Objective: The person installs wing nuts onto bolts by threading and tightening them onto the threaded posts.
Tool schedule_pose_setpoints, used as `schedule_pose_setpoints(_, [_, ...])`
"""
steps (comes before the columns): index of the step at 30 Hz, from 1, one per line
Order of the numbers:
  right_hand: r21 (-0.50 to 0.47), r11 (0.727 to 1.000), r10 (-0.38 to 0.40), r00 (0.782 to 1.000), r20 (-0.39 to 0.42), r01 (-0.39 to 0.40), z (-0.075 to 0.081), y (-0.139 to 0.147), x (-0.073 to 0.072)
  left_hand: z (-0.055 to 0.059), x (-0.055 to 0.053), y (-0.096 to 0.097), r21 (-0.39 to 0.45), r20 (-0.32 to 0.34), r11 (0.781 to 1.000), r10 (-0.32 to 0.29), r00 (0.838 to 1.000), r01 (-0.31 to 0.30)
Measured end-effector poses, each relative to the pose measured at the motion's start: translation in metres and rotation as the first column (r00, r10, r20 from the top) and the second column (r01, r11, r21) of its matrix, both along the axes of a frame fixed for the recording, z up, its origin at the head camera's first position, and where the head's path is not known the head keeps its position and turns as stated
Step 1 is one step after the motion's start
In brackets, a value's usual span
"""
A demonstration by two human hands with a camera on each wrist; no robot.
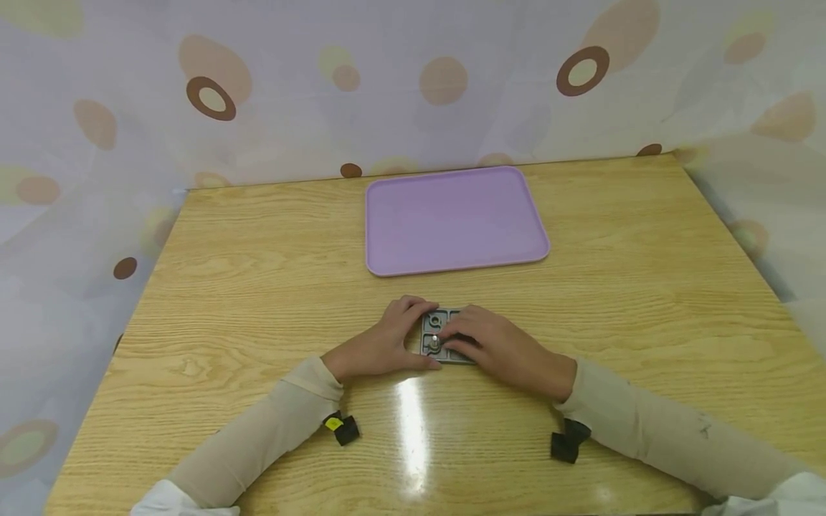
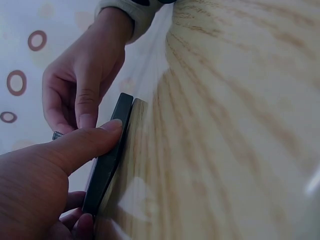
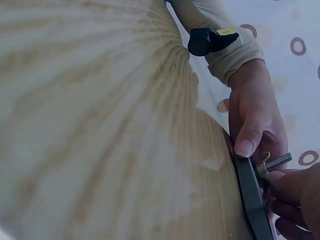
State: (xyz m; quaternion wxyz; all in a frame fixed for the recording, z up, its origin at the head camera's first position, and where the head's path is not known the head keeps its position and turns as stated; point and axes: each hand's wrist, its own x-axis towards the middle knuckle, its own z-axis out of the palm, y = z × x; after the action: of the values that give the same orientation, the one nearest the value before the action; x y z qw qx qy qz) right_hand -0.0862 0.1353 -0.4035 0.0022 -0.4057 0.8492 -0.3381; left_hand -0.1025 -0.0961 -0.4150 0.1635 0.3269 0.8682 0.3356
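A small grey metal plate (image 1: 460, 358) with recessed compartments lies on the table, and a threaded bolt (image 3: 281, 161) stands up from its left part. Low on the bolt sits a brass-coloured wing nut (image 3: 262, 165). My left hand (image 1: 381, 344) grips the plate's left part, thumb on the near edge and fingers at the far edge. From the right, my right hand (image 1: 503, 351) pinches at the wing nut with thumb and forefinger; its fingertips partly hide the nut. Behind the bolt, a round hole (image 1: 435, 320) shows in the plate. The right hand covers the plate's right part.
A purple tray (image 1: 454, 218) lies farther back on the wooden table (image 1: 271, 265). Patterned cloth (image 1: 387, 86) hangs behind the table and along its sides. Black wrist devices (image 1: 566, 446) are strapped to both sleeves.
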Motion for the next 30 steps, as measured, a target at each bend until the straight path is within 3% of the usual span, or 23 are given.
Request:
schedule_pose_setpoints(12, [-0.037, 0.999, 0.024, 1.0, 0.018, -0.023, -0.0039, -0.0013, 0.0021, 0.0018, 0.0017, -0.0007, 0.007, 0.006, 1.0, -0.002, 1.0, 0.001])
schedule_pose_setpoints(21, [-0.005, 0.999, 0.043, 0.999, 0.023, -0.043, -0.0036, -0.004, 0.0026, 0.0041, 0.0025, 0.0001, 0.016, 0.028, 1.0, -0.017, 0.999, 0.016])
schedule_pose_setpoints(30, [0.001, 1.0, 0.002, 1.0, -0.009, -0.002, -0.0024, -0.0003, 0.0029, 0.0019, 0.0025, 0.0001, 0.007, 0.015, 1.0, -0.007, 1.0, 0.007])
